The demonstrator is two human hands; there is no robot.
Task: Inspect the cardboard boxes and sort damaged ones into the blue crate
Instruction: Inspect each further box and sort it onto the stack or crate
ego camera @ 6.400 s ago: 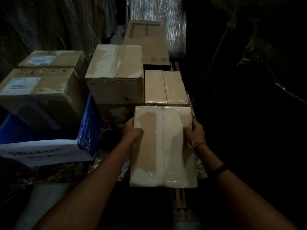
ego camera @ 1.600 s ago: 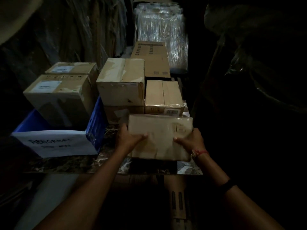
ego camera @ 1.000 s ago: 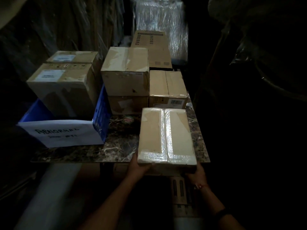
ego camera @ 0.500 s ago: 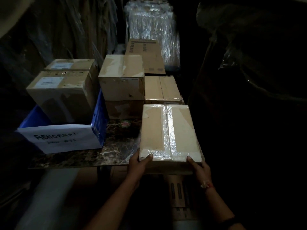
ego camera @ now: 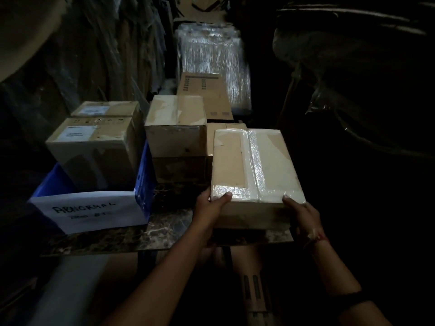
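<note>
1. Both hands grip the taped cardboard box (ego camera: 254, 165) at its near corners: left hand (ego camera: 209, 208), thumb on top, and right hand (ego camera: 303, 212).
2. It sits at the right side of the marble table (ego camera: 164, 231).
3. The blue crate (ego camera: 143, 184), labelled "ABNORMAL", holds two boxes (ego camera: 94, 149) on the left.

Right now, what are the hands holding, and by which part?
Both hold the tape-wrapped brown cardboard box by its near end: left hand at the near-left corner, right hand at the near-right corner.
</note>
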